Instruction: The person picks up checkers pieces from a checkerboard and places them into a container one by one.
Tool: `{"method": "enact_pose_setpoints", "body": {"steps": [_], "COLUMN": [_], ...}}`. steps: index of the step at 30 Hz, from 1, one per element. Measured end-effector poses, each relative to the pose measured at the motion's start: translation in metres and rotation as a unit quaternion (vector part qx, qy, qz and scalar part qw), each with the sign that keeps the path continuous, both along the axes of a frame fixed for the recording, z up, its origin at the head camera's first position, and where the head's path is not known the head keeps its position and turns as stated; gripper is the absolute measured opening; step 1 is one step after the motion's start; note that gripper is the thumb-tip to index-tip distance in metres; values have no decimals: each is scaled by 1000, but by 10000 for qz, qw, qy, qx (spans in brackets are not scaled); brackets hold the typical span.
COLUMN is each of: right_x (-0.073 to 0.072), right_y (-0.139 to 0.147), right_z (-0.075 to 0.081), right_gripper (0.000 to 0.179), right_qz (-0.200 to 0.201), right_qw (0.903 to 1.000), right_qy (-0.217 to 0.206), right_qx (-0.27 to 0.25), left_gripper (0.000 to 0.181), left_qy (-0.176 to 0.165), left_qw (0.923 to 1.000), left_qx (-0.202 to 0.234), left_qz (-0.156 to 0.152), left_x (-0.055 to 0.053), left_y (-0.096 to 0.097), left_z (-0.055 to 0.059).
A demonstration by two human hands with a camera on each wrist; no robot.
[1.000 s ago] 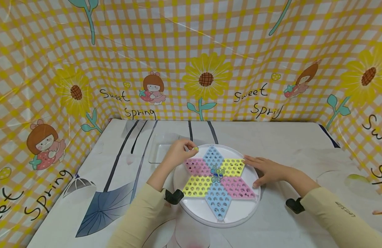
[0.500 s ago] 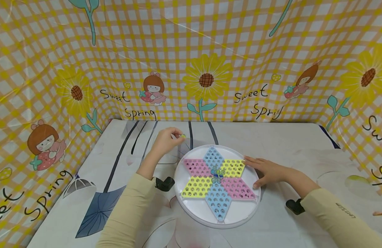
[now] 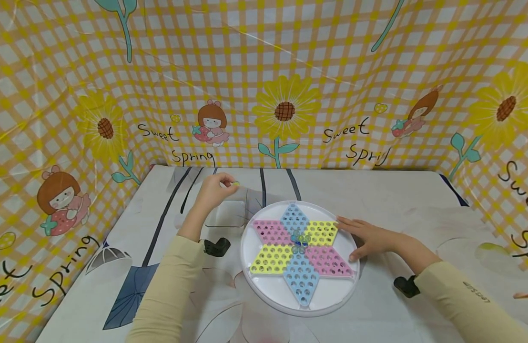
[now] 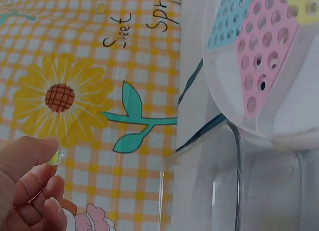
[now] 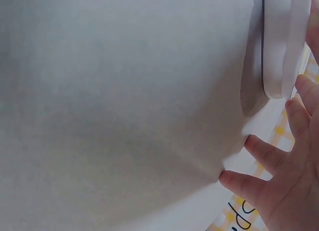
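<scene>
Between thumb and fingertips my left hand (image 3: 215, 191) pinches a clear marble (image 4: 57, 157) with a yellow-green core. That hand is raised above the far side of a clear plastic box (image 3: 226, 214). My right hand (image 3: 371, 237) rests with spread fingers at the right rim of a round white Chinese checkers board (image 3: 264, 293). In the right wrist view some of its fingertips touch the tabletop beside the rim. The board bears a star of pink, yellow and blue points full of holes. A cluster of several glass marbles (image 3: 300, 242) sits in the star's middle.
The clear box stands just left of the board, its wall (image 4: 238, 176) close to the board's rim. A patterned white cloth (image 3: 397, 190) covers the table. Behind and at both sides hangs a yellow checked curtain (image 3: 247, 57) with sunflowers.
My left hand has moved left and away from the board, carrying the marble from the board's upper left to above the clear box. The right hand has stayed at the rim.
</scene>
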State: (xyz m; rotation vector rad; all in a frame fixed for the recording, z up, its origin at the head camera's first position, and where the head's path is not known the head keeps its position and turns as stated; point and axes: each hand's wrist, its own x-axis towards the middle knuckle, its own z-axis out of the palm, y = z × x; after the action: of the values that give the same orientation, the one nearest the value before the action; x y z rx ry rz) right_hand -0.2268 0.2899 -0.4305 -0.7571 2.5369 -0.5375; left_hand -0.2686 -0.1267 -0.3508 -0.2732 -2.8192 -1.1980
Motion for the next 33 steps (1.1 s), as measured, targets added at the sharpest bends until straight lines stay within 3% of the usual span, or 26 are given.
{"method": "enact_pose_setpoints", "body": {"steps": [17, 25, 33], "right_x": [3, 4, 4], "right_y": [-2, -1, -3], "right_z": [2, 2, 4], "right_gripper": [94, 93, 93], "right_qz": [-119, -111, -76], "right_qw": [9998, 9998, 9998], "right_qy": [-141, -160, -164], "right_qx": [-29, -62, -58], "left_gripper": [23, 24, 25], "left_qy": [-224, -550, -575], "left_qw": [9992, 9967, 9959], "left_qx": [-107, -235, -345], "left_qz": [302, 554, 608], "left_x": [-2, -2, -3], "left_y": [-23, -31, -37], "left_z": [-8, -15, -22]}}
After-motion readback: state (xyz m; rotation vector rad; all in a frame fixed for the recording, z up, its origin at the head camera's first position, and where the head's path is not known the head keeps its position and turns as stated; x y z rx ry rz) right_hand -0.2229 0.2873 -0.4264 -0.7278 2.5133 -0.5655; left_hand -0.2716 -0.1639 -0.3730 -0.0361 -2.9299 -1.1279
